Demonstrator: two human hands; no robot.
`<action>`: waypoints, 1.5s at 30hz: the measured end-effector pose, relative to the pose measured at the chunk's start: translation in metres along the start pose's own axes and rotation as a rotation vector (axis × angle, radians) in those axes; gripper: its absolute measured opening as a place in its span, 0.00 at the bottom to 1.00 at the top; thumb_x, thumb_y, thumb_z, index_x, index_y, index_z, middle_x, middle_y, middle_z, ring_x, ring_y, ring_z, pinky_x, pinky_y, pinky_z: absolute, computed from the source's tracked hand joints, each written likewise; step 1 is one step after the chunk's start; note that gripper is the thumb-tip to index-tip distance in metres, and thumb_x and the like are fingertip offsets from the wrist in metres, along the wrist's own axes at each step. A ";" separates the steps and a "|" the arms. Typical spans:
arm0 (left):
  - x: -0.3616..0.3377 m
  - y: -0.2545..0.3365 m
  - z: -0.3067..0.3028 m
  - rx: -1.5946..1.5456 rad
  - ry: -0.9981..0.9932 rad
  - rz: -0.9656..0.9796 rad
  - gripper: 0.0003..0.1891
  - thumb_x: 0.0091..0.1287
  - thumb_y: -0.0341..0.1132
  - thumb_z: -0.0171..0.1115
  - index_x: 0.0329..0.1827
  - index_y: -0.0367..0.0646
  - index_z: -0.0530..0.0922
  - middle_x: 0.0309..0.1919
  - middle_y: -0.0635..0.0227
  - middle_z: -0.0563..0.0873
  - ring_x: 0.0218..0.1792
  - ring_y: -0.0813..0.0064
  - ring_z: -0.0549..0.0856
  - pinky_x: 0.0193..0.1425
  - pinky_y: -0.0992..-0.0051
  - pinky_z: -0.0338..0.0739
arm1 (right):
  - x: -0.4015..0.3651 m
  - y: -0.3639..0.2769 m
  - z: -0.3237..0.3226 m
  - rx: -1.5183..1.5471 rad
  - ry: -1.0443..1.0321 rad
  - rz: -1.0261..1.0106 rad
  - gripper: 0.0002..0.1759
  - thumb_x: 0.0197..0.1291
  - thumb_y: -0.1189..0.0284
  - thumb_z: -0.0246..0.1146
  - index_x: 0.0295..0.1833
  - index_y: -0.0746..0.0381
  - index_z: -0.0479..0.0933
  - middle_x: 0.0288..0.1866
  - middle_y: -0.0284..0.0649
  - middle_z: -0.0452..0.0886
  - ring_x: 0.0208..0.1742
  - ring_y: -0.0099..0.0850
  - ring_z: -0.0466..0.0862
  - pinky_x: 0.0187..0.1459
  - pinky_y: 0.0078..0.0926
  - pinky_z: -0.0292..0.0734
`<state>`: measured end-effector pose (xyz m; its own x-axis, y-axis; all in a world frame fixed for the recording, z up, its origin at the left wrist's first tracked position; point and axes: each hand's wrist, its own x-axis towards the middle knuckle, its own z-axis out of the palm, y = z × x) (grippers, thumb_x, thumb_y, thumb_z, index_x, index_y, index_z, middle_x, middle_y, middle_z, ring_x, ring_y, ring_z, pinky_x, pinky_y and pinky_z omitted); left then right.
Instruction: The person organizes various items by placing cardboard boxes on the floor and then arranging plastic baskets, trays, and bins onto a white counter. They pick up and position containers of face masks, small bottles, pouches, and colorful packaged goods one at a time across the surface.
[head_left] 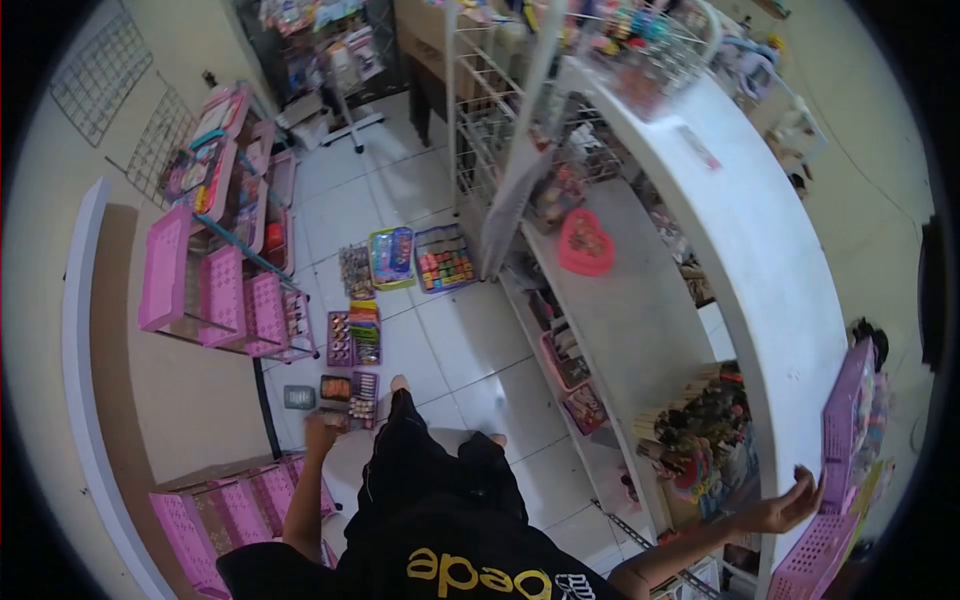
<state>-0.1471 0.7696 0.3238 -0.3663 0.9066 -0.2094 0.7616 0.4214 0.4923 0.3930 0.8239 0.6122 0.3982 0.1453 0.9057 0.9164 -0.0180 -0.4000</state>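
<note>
My left hand [322, 428] is low on the left side, close to a small container beside the purple tray of small items [363, 398]; its fingers are too small and blurred to make out. On the right, my right hand [798, 503] is raised at the white curved counter [745, 240], its fingers apart, next to a purple basket [846, 430] and a pink basket [815, 560]. A dark tray with orange items [335, 388] and a grey container [299, 397] lie on the floor near my left hand.
Pink basket racks [222, 290] stand along the left wall, with another pink rack [230, 510] below. Several filled trays [443, 258] lie on the tiled floor. A heart-shaped red tray [585, 243] sits on the shelf [625, 310] inside the counter. A wire rack [485, 120] stands behind.
</note>
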 end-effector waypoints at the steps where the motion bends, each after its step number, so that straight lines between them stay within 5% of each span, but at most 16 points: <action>1: 0.003 -0.100 0.049 0.000 0.003 -0.019 0.16 0.39 0.29 0.55 0.33 0.33 0.70 0.23 0.52 0.75 0.33 0.55 0.74 0.44 0.62 0.63 | -0.009 -0.024 0.020 0.069 -0.109 0.010 0.12 0.53 0.75 0.46 0.41 0.71 0.67 0.27 0.41 0.72 0.27 0.27 0.71 0.31 0.23 0.67; 3: -0.032 -0.298 0.085 0.476 -0.217 0.005 0.18 0.39 0.36 0.57 0.33 0.35 0.72 0.28 0.52 0.76 0.34 0.54 0.74 0.44 0.65 0.65 | -0.031 -0.064 0.066 0.259 -0.268 0.102 0.12 0.53 0.77 0.46 0.44 0.68 0.65 0.28 0.39 0.71 0.28 0.24 0.69 0.33 0.20 0.65; 5: -0.059 -0.301 0.108 0.695 -0.351 -0.008 0.20 0.39 0.40 0.58 0.34 0.36 0.73 0.31 0.53 0.76 0.35 0.53 0.73 0.44 0.66 0.66 | -0.051 -0.112 0.114 0.358 -0.441 0.115 0.13 0.53 0.78 0.46 0.45 0.67 0.64 0.28 0.39 0.71 0.29 0.23 0.70 0.31 0.19 0.67; 7: -0.067 -0.259 0.065 0.189 -0.240 -0.853 0.18 0.37 0.37 0.55 0.29 0.32 0.71 0.25 0.48 0.75 0.32 0.55 0.75 0.35 0.62 0.68 | -0.077 -0.142 0.158 0.473 -0.555 0.113 0.13 0.52 0.79 0.47 0.45 0.68 0.64 0.28 0.40 0.71 0.29 0.23 0.71 0.31 0.20 0.67; 19: 0.056 -0.232 0.101 -0.498 -0.059 -0.838 0.14 0.43 0.36 0.58 0.33 0.40 0.72 0.29 0.56 0.76 0.34 0.62 0.74 0.38 0.69 0.68 | -0.302 -0.292 0.343 0.731 -1.604 0.373 0.16 0.49 0.78 0.50 0.47 0.64 0.63 0.31 0.38 0.72 0.29 0.22 0.73 0.30 0.17 0.67; 22: 0.080 -0.223 0.140 -0.558 -0.079 -0.810 0.14 0.45 0.35 0.57 0.35 0.38 0.71 0.25 0.57 0.77 0.27 0.66 0.77 0.34 0.72 0.70 | -0.421 -0.278 0.379 0.720 -1.804 0.302 0.19 0.45 0.81 0.51 0.46 0.63 0.62 0.28 0.40 0.73 0.26 0.24 0.74 0.28 0.17 0.68; 24: 0.105 -0.214 0.162 -0.837 -0.082 -0.948 0.13 0.47 0.31 0.53 0.35 0.34 0.69 0.20 0.57 0.78 0.14 0.73 0.77 0.16 0.77 0.71 | -0.507 -0.274 0.391 0.593 -2.021 0.216 0.18 0.43 0.82 0.51 0.45 0.64 0.63 0.26 0.40 0.73 0.26 0.26 0.75 0.27 0.18 0.69; 27: 0.142 -0.220 0.217 -0.854 -0.004 -1.072 0.10 0.49 0.30 0.51 0.33 0.36 0.70 0.22 0.59 0.78 0.16 0.74 0.77 0.14 0.79 0.71 | -0.658 -0.245 0.396 0.450 -2.275 0.153 0.18 0.41 0.81 0.51 0.43 0.64 0.64 0.22 0.41 0.74 0.26 0.30 0.77 0.26 0.22 0.70; 29: 0.169 -0.232 0.262 -0.930 0.060 -1.155 0.08 0.51 0.32 0.49 0.31 0.38 0.70 0.21 0.60 0.78 0.16 0.72 0.77 0.14 0.80 0.70 | -0.758 -0.209 0.393 0.508 -2.301 -0.183 0.17 0.39 0.77 0.53 0.41 0.64 0.65 0.23 0.45 0.74 0.26 0.37 0.76 0.29 0.27 0.71; 31: 0.151 -0.301 0.384 -0.689 0.127 -0.634 0.12 0.55 0.35 0.48 0.37 0.36 0.68 0.22 0.62 0.76 0.21 0.73 0.78 0.20 0.78 0.74 | -0.841 -0.184 0.386 0.308 -2.460 -0.384 0.20 0.37 0.73 0.55 0.41 0.63 0.65 0.28 0.52 0.73 0.33 0.47 0.73 0.36 0.37 0.68; 32: 0.191 -0.291 0.362 -0.884 -0.127 -1.023 0.10 0.57 0.34 0.45 0.37 0.37 0.69 0.25 0.63 0.76 0.25 0.75 0.78 0.23 0.78 0.75 | -0.871 -0.177 0.381 0.245 -2.498 -0.367 0.21 0.37 0.71 0.55 0.42 0.64 0.64 0.29 0.53 0.73 0.34 0.47 0.73 0.37 0.38 0.68; 33: 0.182 -0.324 0.419 -0.708 0.079 -0.737 0.13 0.54 0.39 0.47 0.26 0.36 0.71 0.21 0.54 0.76 0.19 0.59 0.76 0.24 0.64 0.69 | -0.898 -0.173 0.379 0.183 -2.532 -0.346 0.22 0.37 0.70 0.55 0.42 0.65 0.63 0.30 0.54 0.73 0.35 0.48 0.73 0.38 0.39 0.67; 34: 0.243 -0.273 0.342 -0.320 0.143 -0.790 0.13 0.53 0.38 0.47 0.26 0.35 0.70 0.22 0.52 0.75 0.23 0.55 0.75 0.25 0.64 0.68 | -0.926 -0.170 0.378 0.137 -2.551 -0.359 0.24 0.36 0.70 0.55 0.43 0.66 0.62 0.31 0.54 0.72 0.36 0.48 0.72 0.38 0.39 0.67; 36: 0.261 -0.304 0.379 -0.299 0.134 -0.926 0.11 0.49 0.36 0.50 0.27 0.34 0.70 0.24 0.49 0.75 0.31 0.52 0.74 0.31 0.63 0.67 | -0.972 -0.157 0.372 0.161 -2.575 -0.390 0.29 0.36 0.68 0.56 0.46 0.69 0.58 0.32 0.56 0.72 0.37 0.49 0.72 0.39 0.39 0.67; 40: 0.281 -0.348 0.413 -0.266 0.031 -0.912 0.14 0.46 0.32 0.49 0.37 0.37 0.69 0.29 0.51 0.75 0.34 0.54 0.74 0.37 0.65 0.67 | -1.015 -0.167 0.363 0.012 -2.679 0.331 0.39 0.31 0.73 0.59 0.52 0.68 0.49 0.23 0.55 0.72 0.28 0.43 0.75 0.30 0.33 0.72; 45: 0.306 -0.372 0.433 -0.398 0.051 -0.889 0.15 0.42 0.29 0.52 0.35 0.35 0.70 0.29 0.49 0.75 0.35 0.53 0.73 0.40 0.65 0.66 | -1.081 -0.136 0.341 -0.023 -2.788 0.383 0.45 0.30 0.71 0.61 0.56 0.65 0.45 0.32 0.52 0.73 0.34 0.41 0.75 0.35 0.30 0.72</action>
<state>-0.3108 0.8988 -0.2895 -0.7501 0.2550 -0.6102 -0.0371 0.9050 0.4238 -0.1767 1.0066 -0.3602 -0.3358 0.1741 -0.9257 0.8830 -0.2839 -0.3737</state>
